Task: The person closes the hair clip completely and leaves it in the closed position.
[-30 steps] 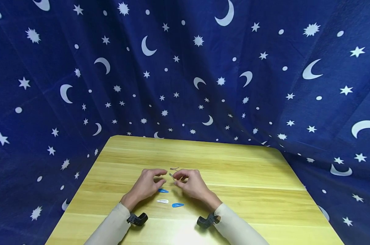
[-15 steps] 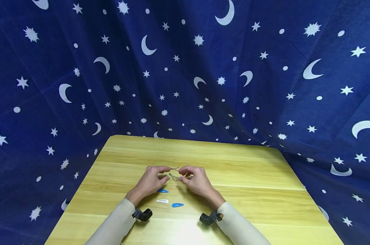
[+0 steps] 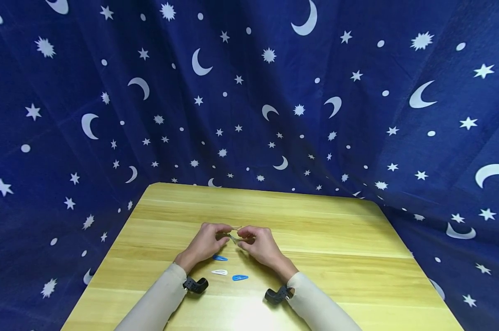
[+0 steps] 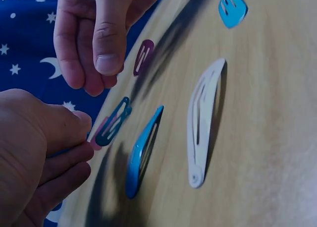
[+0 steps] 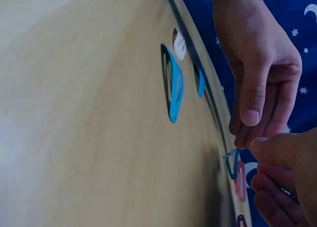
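Observation:
My left hand (image 3: 206,240) and right hand (image 3: 263,246) face each other low over the table, thumbs apart from the loosely bent fingers. Neither hand holds anything. Between the fingertips, in the head view, shows a teal snap hair clip (image 3: 233,238). In the left wrist view this teal clip overlaps a pink hair clip (image 4: 96,141), and a dark magenta hair clip (image 4: 143,57) lies past the right hand's fingertips. Nearer the person are a blue hair clip (image 3: 220,258) by the left thumb, a white hair clip (image 3: 219,272) and a second blue hair clip (image 3: 240,277).
The clips lie on a light wooden table (image 3: 324,257). A dark blue curtain (image 3: 249,92) with moons and stars hangs behind and along both sides of it. Each wrist wears a black camera mount, such as the left one (image 3: 195,285).
My left hand has shifted right and slightly away, closer to the teal clip. The right hand went a little outward, then came back left. The hair clips have kept their places.

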`<state>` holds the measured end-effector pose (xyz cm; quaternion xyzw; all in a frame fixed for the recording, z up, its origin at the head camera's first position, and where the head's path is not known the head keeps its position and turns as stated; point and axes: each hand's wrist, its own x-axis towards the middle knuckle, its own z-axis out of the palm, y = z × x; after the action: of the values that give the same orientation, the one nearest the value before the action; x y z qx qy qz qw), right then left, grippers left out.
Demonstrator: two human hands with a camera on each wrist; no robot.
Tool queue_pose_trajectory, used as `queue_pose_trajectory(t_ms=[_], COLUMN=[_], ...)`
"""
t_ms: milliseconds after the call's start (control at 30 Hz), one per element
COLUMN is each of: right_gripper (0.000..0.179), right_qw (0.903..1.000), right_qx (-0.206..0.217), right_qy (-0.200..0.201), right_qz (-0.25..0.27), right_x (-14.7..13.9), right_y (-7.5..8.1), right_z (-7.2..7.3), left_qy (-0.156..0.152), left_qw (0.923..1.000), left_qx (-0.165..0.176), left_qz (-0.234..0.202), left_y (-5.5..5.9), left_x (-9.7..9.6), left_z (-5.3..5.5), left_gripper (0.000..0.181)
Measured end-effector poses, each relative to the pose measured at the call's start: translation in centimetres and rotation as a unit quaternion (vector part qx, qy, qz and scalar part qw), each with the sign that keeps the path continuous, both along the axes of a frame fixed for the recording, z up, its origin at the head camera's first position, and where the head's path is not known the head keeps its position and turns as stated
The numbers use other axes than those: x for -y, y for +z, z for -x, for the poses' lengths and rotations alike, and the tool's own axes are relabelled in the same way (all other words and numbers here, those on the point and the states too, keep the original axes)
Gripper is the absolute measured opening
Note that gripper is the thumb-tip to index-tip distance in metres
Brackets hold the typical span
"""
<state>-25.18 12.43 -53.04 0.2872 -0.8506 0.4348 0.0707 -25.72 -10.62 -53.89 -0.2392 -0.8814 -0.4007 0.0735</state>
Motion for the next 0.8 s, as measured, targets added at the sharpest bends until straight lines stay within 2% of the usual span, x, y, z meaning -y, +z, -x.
queue_pose_trajectory(t_ms=[200,600,800], right_gripper=[0.027,0.024,0.021], right_qw=[0.9997,0.9982,0.9975], right_qx=[-0.017,-0.020,-0.020], right_qy=[-0.005,-0.010,-0.014], right_qz=[-0.018,-0.056,-0.066], right_x=[0.6,1.3,1.4], right_y=[-0.5,-1.0,-1.5], right_z=[0.5,1.1,1.2], left_qy=[-0.003,-0.012,-0.006], left_qw=[1.0000,0.9995,0.9994], left_qx=[0.001,-0.008,-0.016], left_qz=[0.006,0.028,0.031], left_y=[-0.6,-1.0,-1.1], left_x=[-0.1,-0.4,-0.5], left_z=[0.5,1.6,1.5], left_gripper=[0.029,0.028,0.026])
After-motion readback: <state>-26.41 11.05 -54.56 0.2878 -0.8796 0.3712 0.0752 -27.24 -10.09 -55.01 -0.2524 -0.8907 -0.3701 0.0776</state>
